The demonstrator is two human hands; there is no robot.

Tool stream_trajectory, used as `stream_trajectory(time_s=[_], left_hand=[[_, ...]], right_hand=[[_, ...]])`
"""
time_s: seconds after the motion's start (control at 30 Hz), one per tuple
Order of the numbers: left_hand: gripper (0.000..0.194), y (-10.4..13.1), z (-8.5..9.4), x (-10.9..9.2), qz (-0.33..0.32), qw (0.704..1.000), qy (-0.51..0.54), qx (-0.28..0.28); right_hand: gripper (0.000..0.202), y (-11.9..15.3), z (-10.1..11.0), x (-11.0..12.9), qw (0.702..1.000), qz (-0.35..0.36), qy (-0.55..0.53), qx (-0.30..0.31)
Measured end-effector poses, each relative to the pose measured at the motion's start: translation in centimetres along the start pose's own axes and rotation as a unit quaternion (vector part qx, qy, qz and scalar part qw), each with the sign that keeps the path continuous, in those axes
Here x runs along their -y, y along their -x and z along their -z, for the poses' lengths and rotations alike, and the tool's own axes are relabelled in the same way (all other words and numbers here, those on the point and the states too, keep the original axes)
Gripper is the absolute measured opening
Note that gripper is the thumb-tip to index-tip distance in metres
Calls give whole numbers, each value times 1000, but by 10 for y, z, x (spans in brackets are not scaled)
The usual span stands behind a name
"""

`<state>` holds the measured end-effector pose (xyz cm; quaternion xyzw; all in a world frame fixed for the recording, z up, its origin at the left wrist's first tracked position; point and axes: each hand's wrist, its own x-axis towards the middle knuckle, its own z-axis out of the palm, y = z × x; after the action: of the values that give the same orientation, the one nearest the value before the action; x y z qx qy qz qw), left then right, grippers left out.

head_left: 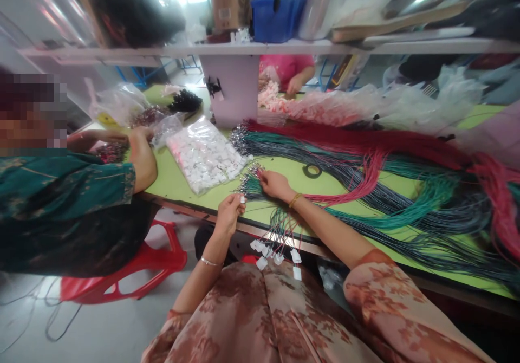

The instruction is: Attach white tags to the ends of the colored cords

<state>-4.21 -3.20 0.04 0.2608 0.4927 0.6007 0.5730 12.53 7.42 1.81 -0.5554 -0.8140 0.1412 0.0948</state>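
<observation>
My left hand (231, 211) is closed around a small white plastic connector (242, 199) at the table's front edge. Up and to the right of it, my right hand (276, 184) reaches into the crimped ends of the wires, its fingers pinched at the red wires (357, 185). Green wires (365, 218) and dark wires (390, 238) run in long bundles to the right, beneath and beyond my right forearm. Several white connectors (278, 258) with wires attached hang over the table edge in front of my lap.
A clear bag of white connectors (207, 157) lies left of the wire ends. A roll of black tape (312, 171) sits behind my right hand. On the left, a co-worker in a green top (69, 206) sits on a red stool (134, 271). Overhead runs a shelf (227, 50) with a blue bin (278, 19).
</observation>
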Motion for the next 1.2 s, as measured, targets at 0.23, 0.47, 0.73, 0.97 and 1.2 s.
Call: stream_trajectory(time_s=[0.23, 0.47, 0.73, 0.97, 1.2], left_hand=[[42, -1, -2, 1, 5, 1000, 6, 17], [40, 0, -2, -2, 14, 1000, 13, 19], [40, -4, -8, 2, 12, 998, 58, 22], [31, -3, -12, 0, 15, 993, 112, 22], [15, -4, -13, 1, 19, 987, 154, 36]], right_hand=[[23, 1, -5, 2, 999, 29, 32, 17], [29, 1, -2, -7, 999, 45, -1, -25], [18, -7, 6, 22, 947, 131, -284, -77], [14, 14, 12, 37, 902, 167, -398, -33], [12, 38, -2, 21, 922, 130, -364, -37]])
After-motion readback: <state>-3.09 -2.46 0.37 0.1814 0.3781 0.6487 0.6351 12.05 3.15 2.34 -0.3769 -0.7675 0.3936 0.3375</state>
